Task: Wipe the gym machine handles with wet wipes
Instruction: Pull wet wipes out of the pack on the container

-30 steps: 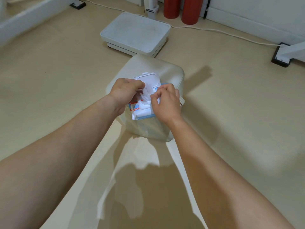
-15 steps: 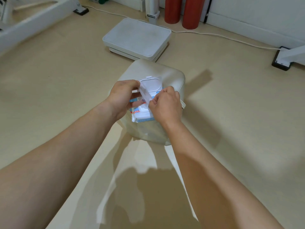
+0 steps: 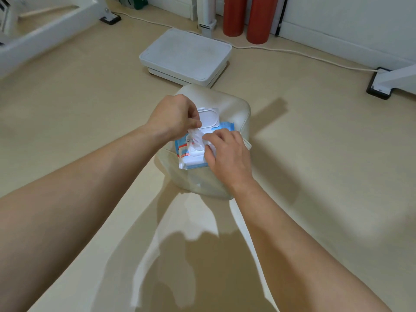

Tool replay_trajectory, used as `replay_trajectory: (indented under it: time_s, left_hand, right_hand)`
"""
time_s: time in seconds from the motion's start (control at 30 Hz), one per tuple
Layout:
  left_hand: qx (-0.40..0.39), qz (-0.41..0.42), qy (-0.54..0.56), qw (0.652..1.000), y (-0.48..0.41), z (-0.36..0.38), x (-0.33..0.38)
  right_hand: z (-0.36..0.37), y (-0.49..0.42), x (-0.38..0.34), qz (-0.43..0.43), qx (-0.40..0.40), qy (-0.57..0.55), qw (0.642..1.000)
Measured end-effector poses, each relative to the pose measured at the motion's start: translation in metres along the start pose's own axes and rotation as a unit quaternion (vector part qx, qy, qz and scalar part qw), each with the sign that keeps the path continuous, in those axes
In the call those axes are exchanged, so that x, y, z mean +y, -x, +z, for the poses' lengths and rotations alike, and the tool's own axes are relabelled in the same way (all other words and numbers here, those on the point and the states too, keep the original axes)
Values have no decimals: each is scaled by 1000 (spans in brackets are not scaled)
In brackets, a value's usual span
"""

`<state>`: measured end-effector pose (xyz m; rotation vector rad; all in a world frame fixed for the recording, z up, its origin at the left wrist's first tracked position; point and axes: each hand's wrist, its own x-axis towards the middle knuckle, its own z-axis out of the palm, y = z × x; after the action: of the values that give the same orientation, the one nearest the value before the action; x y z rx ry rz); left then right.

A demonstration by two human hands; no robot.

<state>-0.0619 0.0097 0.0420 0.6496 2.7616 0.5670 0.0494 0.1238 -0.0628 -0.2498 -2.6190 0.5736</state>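
Observation:
A blue and white pack of wet wipes [image 3: 188, 157] lies on the end of a cream padded bench seat [image 3: 231, 109]. Its white flip lid [image 3: 209, 117] stands open. A crumpled wet wipe [image 3: 196, 139] sticks up out of the opening. My left hand [image 3: 172, 117] pinches the top of that wipe with thumb and fingertips. My right hand [image 3: 227, 152] rests on the pack to the right of the opening, its fingers curled down onto the pack beside the wipe. No machine handle is in view.
A white square platform [image 3: 186, 55] lies on the beige floor beyond the seat. Two red cylinders [image 3: 247, 16] stand at the wall, with a white cable [image 3: 304, 54] along it. White machine frame parts sit at the top left [image 3: 45, 30] and far right [image 3: 396, 77].
The wipe stood pulled up tall between both hands half a second ago; it now sits lower and crumpled at the opening. The camera has tilted up slightly, and both hands stay at the pack.

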Motion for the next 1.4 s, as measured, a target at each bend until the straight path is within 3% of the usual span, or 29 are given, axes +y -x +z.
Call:
replay_trajectory:
  time_s: [0.1,0.23,0.43,0.57,0.63,0.7,0.8,0.93,1.03,1.13,1.27,1.4]
  left_hand:
    - [-4,-6,19,1000,-3,0,2]
    - [-12,-39,147,988,-6,1,4]
    - [-11,-108,358,928,-6,-4,9]
    - [-22,-131,394,909,-5,-7,7]
    - [-21,-138,384,913,-4,-6,4]
    - [2,-126,326,937,-5,-3,-2]
    - [28,-61,241,968,-5,0,-12]
    - [-51,47,108,992,-6,-8,-12]
    - [-104,83,-106,985,-8,-15,-7]
    - [-100,81,-202,971,-11,-17,-5]
    - [-75,64,-155,983,-8,-20,3]
    - [-59,10,49,997,-7,-25,8]
  right_hand:
    - [-1,3,6,-24,-18,9,1000]
    - [1,3,10,-46,-18,23,999]
    - [7,8,12,-51,3,43,998]
    - [11,8,11,-50,14,57,997]
    - [10,6,9,-44,7,56,997]
    - [6,5,8,-44,-6,50,998]
    - [1,4,6,-44,-18,44,998]
    - [2,2,4,-34,-37,54,997]
    - [3,1,5,-29,-54,47,997]
    - [3,0,3,-22,-61,48,997]
    - [2,1,2,-16,-61,56,996]
    - [0,2,1,-9,-58,55,997]
